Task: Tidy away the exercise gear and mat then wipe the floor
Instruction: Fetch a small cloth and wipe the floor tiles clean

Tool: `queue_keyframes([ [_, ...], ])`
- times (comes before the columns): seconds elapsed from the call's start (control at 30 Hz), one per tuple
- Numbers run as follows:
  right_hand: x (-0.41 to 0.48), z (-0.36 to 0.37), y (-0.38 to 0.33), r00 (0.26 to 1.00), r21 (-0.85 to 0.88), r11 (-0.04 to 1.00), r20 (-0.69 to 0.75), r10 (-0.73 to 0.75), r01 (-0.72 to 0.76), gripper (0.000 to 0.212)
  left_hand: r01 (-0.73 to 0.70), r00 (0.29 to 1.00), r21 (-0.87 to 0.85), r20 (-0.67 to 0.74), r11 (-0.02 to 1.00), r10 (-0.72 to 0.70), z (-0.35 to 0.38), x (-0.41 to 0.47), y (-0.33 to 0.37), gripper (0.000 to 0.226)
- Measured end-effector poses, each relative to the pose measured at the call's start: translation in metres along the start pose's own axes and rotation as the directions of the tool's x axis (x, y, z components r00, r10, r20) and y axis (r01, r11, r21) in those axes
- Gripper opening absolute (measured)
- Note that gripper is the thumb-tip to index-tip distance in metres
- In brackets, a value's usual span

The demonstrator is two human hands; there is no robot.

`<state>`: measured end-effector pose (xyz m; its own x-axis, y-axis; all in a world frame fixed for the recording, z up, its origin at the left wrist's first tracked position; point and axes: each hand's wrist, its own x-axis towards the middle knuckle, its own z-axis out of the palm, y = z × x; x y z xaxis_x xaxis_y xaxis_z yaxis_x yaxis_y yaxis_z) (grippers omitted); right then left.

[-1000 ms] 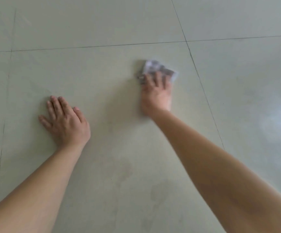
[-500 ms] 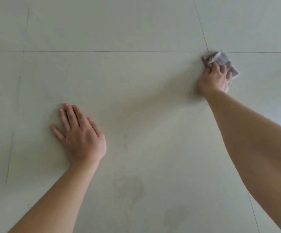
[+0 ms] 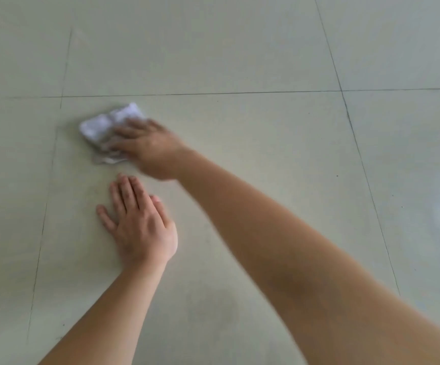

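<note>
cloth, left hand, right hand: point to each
cloth (image 3: 100,125): head view, white fold clear of the fingers
left hand (image 3: 139,225): head view, back of the hand
right hand (image 3: 153,148): head view, back of the hand

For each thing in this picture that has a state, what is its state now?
cloth: crumpled, lying on the floor, partly under the right hand.
right hand: fingers straight, pressing the cloth; blurred.
left hand: flat on the floor, holds nothing.
floor: tiled, with faint smudges.

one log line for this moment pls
phase: floor wipe | right hand: presses white cloth on tile floor, blurred | left hand: flat on floor, nearer the camera than the cloth
</note>
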<state>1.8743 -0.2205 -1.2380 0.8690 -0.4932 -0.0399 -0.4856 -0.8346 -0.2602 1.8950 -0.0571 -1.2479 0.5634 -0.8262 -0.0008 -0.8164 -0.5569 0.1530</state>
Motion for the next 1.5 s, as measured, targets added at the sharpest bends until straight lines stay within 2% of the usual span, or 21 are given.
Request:
queue_keyframes([
  [0.07,-0.039,-0.005,0.067,0.978,0.061,0.988,-0.148,0.148,-0.14,0.039,0.002,1.0,-0.004,0.006,1.0,-0.002,0.005,0.0,0.0,0.059],
  [0.13,-0.099,-0.017,0.136,0.863,0.078,0.904,-0.271,0.426,-0.421,0.039,-0.009,1.0,-0.009,0.018,1.0,0.009,0.007,0.0,-0.002,0.06],
  [0.17,-0.137,-0.026,0.166,0.772,0.084,0.819,-0.291,0.565,-0.568,0.04,-0.012,1.0,-0.017,0.022,1.0,0.012,0.007,0.001,-0.003,0.061],
  [0.23,-0.213,-0.04,0.208,0.519,0.156,0.576,-0.292,0.803,-0.803,0.046,-0.017,1.0,-0.018,0.017,1.0,0.017,0.009,0.001,-0.003,0.061],
  [0.3,-0.258,-0.045,0.212,0.298,0.216,0.353,-0.251,0.921,-0.91,0.052,-0.016,1.0,-0.021,0.014,1.0,0.017,0.009,0.001,-0.002,0.061],
  [0.33,-0.263,-0.041,0.205,0.251,0.234,0.307,-0.24,0.938,-0.923,0.052,-0.016,1.0,-0.026,0.018,1.0,0.017,0.009,0.001,-0.003,0.061],
  [0.4,-0.249,-0.031,0.173,0.283,0.246,0.339,-0.237,0.93,-0.908,0.054,-0.016,0.999,-0.035,0.027,0.999,0.017,0.007,0.002,-0.003,0.061],
  [0.47,-0.226,-0.019,0.126,0.43,0.217,0.483,-0.251,0.867,-0.848,0.052,-0.015,0.999,-0.05,0.032,0.999,0.017,0.005,0.002,-0.003,0.06],
  [0.57,-0.206,0.009,0.045,0.685,0.168,0.747,-0.311,0.659,-0.643,0.049,-0.019,0.998,-0.087,0.062,0.996,0.024,-0.001,0.003,-0.005,0.053],
  [0.63,-0.206,0.021,-0.008,0.776,0.183,0.811,-0.238,0.585,-0.556,0.048,-0.04,0.992,-0.085,0.116,0.996,0.05,-0.007,0.008,-0.013,0.052],
  [0.73,-0.227,0.035,-0.07,0.875,0.208,0.88,-0.152,0.46,-0.427,0.049,-0.126,0.964,-0.048,0.229,0.991,0.134,-0.022,0.019,-0.028,0.055],
  [0.83,-0.263,0.042,-0.106,0.952,0.156,0.947,-0.081,0.297,-0.282,0.049,-0.13,0.932,-0.035,0.338,0.991,0.135,-0.036,0.026,-0.027,0.055],
  [0.93,-0.303,0.037,-0.1,0.977,0.109,0.972,-0.034,0.212,-0.208,0.044,-0.115,0.955,-0.032,0.271,0.993,0.119,-0.035,0.012,-0.017,0.051],
  [1.03,-0.354,0.026,-0.062,0.931,0.093,0.93,-0.051,0.361,-0.356,0.043,-0.204,0.962,-0.007,0.184,0.979,0.201,-0.02,-0.02,-0.001,0.049],
  [1.1,-0.4,0.018,-0.036,0.828,0.102,0.83,-0.077,0.556,-0.548,0.043,-0.329,0.931,-0.031,0.153,0.944,0.33,-0.01,-0.042,0.018,0.048],
  [1.17,-0.453,0.01,-0.019,0.672,0.115,0.677,-0.085,0.736,-0.727,0.043,-0.436,0.883,-0.076,0.156,0.897,0.442,-0.003,-0.063,0.047,0.049],
  [1.23,-0.508,0.002,-0.012,0.476,0.137,0.479,-0.057,0.878,-0.867,0.045,-0.519,0.827,-0.123,0.178,0.846,0.533,-0.001,-0.089,0.081,0.052],
  [1.3,-0.555,0.0,-0.021,0.273,0.191,0.274,-0.035,0.962,-0.943,0.047,-0.589,0.763,-0.167,0.208,0.791,0.612,0.0,-0.119,0.114,0.055],
  [1.37,-0.582,0.007,-0.044,0.139,0.259,0.142,-0.031,0.99,-0.955,0.048,-0.66,0.687,-0.194,0.233,0.725,0.688,0.0,-0.151,0.141,0.058],
  [1.43,-0.587,0.021,-0.077,0.14,0.286,0.147,-0.047,0.989,-0.947,0.048,-0.719,0.612,-0.209,0.261,0.662,0.747,0.001,-0.18,0.158,0.06],
  [1.5,-0.579,0.039,-0.116,0.248,0.254,0.256,-0.063,0.967,-0.933,0.049,-0.76,0.546,-0.212,0.304,0.614,0.781,0.0,-0.207,0.166,0.059],
])
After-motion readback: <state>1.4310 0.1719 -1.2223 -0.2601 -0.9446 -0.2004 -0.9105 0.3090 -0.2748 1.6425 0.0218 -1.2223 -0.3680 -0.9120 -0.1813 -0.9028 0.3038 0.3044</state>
